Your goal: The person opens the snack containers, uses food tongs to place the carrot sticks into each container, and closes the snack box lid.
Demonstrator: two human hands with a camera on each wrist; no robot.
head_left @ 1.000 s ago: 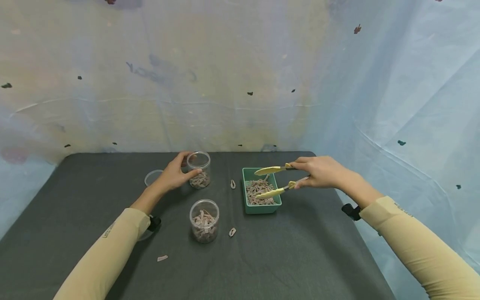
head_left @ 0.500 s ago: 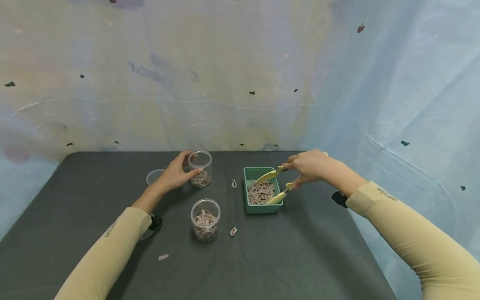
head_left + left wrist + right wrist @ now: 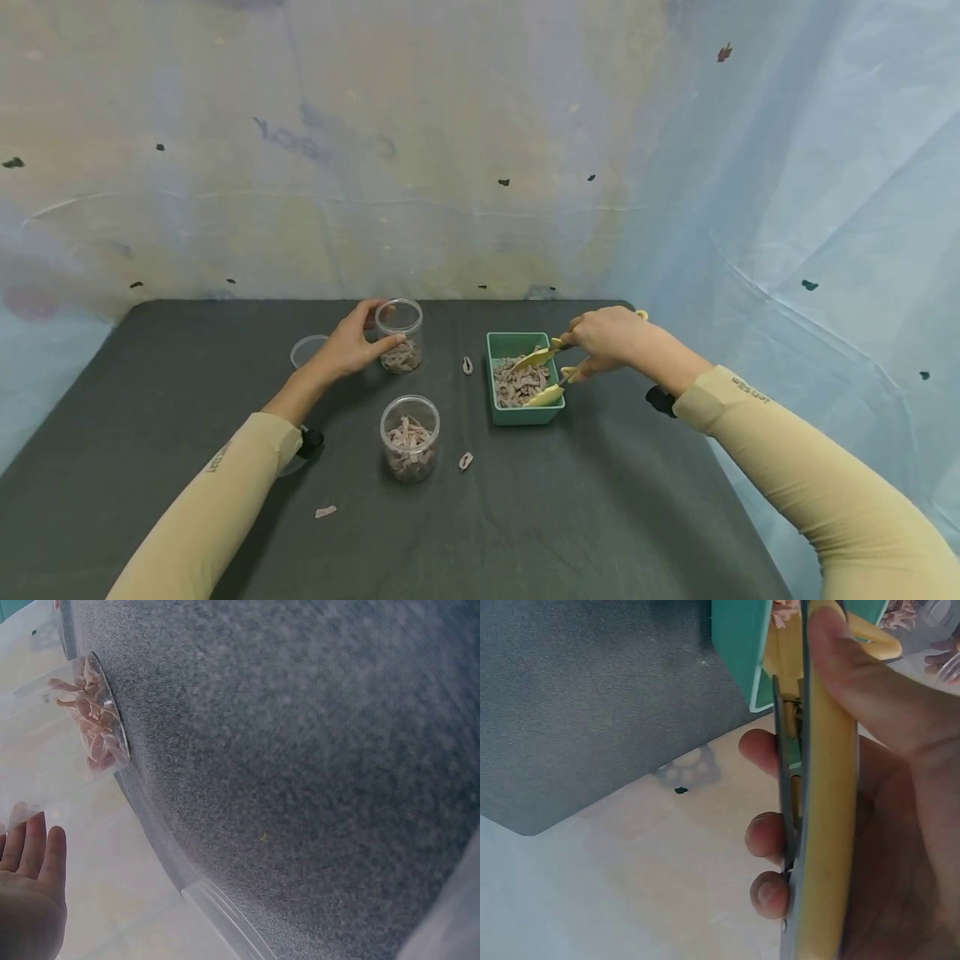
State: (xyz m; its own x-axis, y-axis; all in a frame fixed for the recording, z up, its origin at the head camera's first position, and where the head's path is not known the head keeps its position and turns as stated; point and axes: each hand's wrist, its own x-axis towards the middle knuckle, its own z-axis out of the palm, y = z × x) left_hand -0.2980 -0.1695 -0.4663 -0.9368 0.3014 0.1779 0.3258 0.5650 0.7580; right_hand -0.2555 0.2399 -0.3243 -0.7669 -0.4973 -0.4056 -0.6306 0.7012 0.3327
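Note:
My left hand (image 3: 351, 346) holds a clear plastic jar (image 3: 400, 321) at the back of the table, thumb at the front and fingers round its far left side. Small greyish-pink dried pieces (image 3: 94, 724) lie in the jar's bottom. My right hand (image 3: 611, 336) grips yellow-tipped tongs (image 3: 542, 397), fingers wrapped round the handles in the right wrist view. The tong tips reach down into a green rectangular box (image 3: 525, 417), spread apart among more of the same pieces (image 3: 517, 379). Part of the tips is hidden in the heap.
A second clear jar (image 3: 409, 442), partly filled with the same pieces, stands nearer the front. Loose pieces (image 3: 466, 461) lie on the dark tablecloth (image 3: 540, 517). A clear round lid (image 3: 306, 350) lies behind the left forearm; another lies partly under it.
The right hand has moved left and lowered the tongs from above the green box into the pieces. The tong tips have drawn slightly closer together. The left hand stays on its jar.

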